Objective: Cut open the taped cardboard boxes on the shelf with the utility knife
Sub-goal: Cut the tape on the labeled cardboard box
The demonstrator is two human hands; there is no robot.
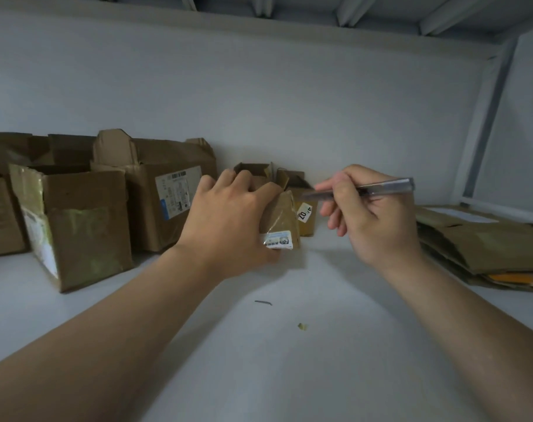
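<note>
A small brown cardboard box (282,220) with glossy tape and a white label stands on the white shelf (289,345) at mid-frame. My left hand (228,220) grips it from the top and left side, fingers over its upper edge. My right hand (371,214) holds a slim grey utility knife (381,188) like a pen, its tip pointing left, just right of the box top and not touching it. Behind stands another small box (304,208) with opened flaps and a "07" sticker.
Several larger opened cardboard boxes stand at the left, the nearest one (76,226) taped, another (168,190) with a shipping label. Flattened cardboard (484,251) lies stacked at the right. A dark scrap (263,302) and a tape bit (302,326) lie on the shelf. A metal upright (487,117) stands at right.
</note>
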